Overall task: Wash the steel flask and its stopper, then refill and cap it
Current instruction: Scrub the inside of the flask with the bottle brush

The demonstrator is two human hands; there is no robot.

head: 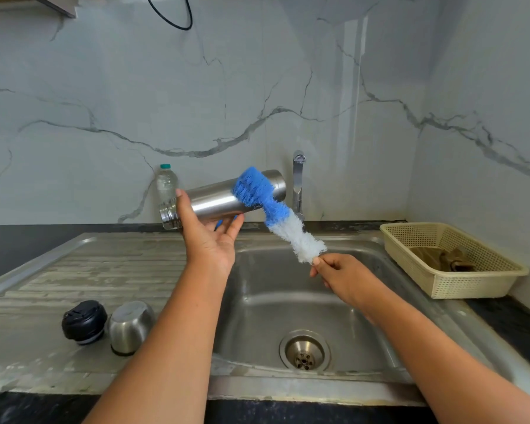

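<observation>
The left hand (210, 237) is wrapped around the steel flask (214, 200), which is held nearly level above the sink (257, 286), mouth leftward. The brush (276, 212) handle is pinched in the right hand (338, 275), blue bristles laid against the flask. The black stopper (84, 322) and steel cup (130, 327) are set on the drainboard (89, 270).

Silver flask (218, 198); blue-and-white brush (276, 214); black stopper (84, 322); cream perforated basket (450, 264); grey-veined white marble wall (257, 87); black counter (517, 319).
</observation>
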